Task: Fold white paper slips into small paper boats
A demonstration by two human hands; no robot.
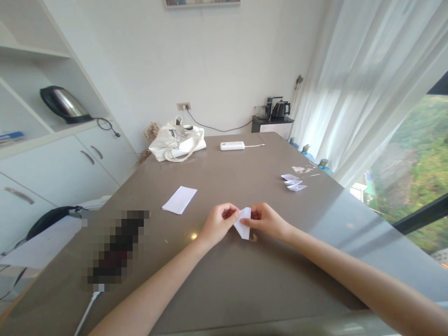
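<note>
Between my two hands, just above the brown table, is a small piece of folded white paper (244,229) with slanted edges. My left hand (221,223) pinches its left side between thumb and fingers. On the other side my right hand (265,219) grips the paper, its thumb lying across the front and the fingers curled behind. A stack of white paper sheets (179,200) lies to the left, beyond my left hand. Several folded paper pieces (294,183) with pointed ends sit in a row at the right.
On the table (231,177) are a white handbag (178,142), a white power bank (232,146) with a short cable, and paper scraps (304,169) at the right. A pixelated dark object (119,249) with a white cable (87,311) lies left. Curtains (336,84) hang right.
</note>
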